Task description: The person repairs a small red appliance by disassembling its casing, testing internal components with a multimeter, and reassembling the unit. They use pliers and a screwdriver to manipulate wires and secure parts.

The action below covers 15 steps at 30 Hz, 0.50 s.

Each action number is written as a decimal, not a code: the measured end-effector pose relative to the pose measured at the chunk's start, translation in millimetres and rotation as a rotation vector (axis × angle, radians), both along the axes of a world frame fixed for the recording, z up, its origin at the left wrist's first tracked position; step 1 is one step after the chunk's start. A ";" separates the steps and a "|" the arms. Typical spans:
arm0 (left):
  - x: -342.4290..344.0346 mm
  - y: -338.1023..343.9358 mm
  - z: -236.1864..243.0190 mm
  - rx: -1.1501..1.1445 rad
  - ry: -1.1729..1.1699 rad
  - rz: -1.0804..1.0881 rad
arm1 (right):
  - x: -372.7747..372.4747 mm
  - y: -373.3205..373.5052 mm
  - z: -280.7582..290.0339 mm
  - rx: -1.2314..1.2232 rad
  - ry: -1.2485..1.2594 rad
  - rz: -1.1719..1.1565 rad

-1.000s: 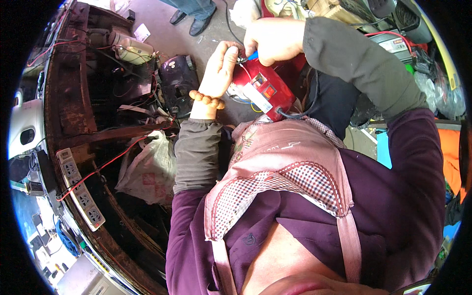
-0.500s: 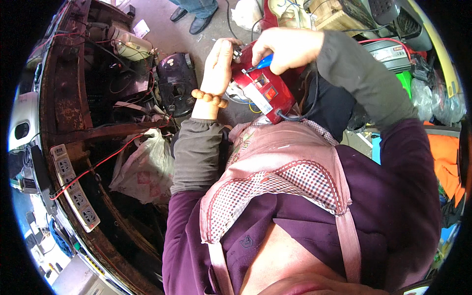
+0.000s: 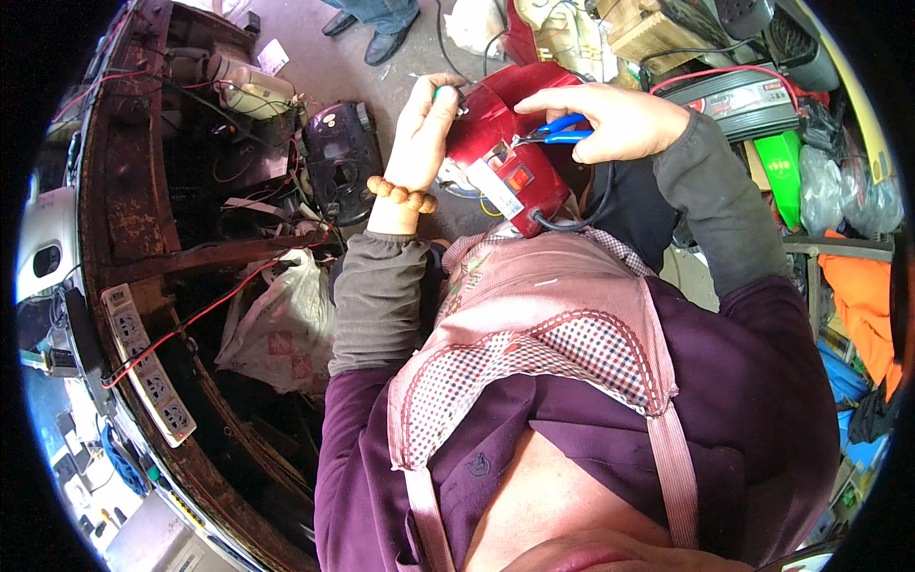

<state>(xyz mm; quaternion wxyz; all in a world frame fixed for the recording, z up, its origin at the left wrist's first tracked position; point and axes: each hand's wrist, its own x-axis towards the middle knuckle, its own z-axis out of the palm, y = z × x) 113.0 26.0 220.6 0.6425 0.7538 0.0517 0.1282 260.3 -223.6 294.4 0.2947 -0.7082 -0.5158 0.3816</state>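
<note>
A red appliance housing (image 3: 481,110) rests at my lap, with a red rocker switch (image 3: 519,177), a pale label strip and a black power cord (image 3: 579,226). My left hand (image 3: 425,129), a beaded bracelet at its wrist, is closed on the housing's left edge. A small green and metallic bit shows at its fingertips; I cannot make out what it is. My right hand (image 3: 620,119) holds blue-handled pliers (image 3: 564,132). Their handles stand apart, and the jaws are at a small opening in the housing beside the switch. Yellow and blue wires hang below the housing's left side.
To the left is a rusty frame (image 3: 181,255) with a power strip (image 3: 145,365) and a red wire. A dark purple casing (image 3: 339,157) lies beside it. Another person's shoes (image 3: 386,45) stand on the floor ahead. A metal box (image 3: 732,100) and plastic bags (image 3: 834,186) are at right.
My right hand has drawn back to the right and turned, so both blue handles now show spread apart. The housing has tilted slightly; its red top shows more. My left hand has stayed nearly in place.
</note>
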 end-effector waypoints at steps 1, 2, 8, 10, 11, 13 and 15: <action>-1.0 -0.8 0.8 -0.030 0.005 -0.013 | 0.4 -2.0 3.8 -0.003 -0.058 0.017; -1.2 -2.0 1.7 -0.062 0.010 -0.029 | 1.0 -4.8 6.1 -0.008 -0.118 0.031; -1.7 -2.2 4.3 -0.123 0.026 -0.015 | 8.6 -17.6 -22.9 0.029 0.088 0.009; 0.0 -1.1 2.3 -0.231 0.019 -0.045 | 3.9 -10.4 -31.0 0.258 0.367 -0.170; 0.2 -0.3 0.1 -0.282 0.017 -0.058 | 6.5 -5.8 -25.8 0.216 0.420 -0.260; 2.3 3.5 -3.9 -0.342 -0.002 -0.076 | 5.2 10.4 -18.3 0.243 0.308 -0.432; 7.3 5.1 -5.7 -0.376 -0.021 -0.098 | 11.6 30.2 -14.6 0.235 0.310 -0.409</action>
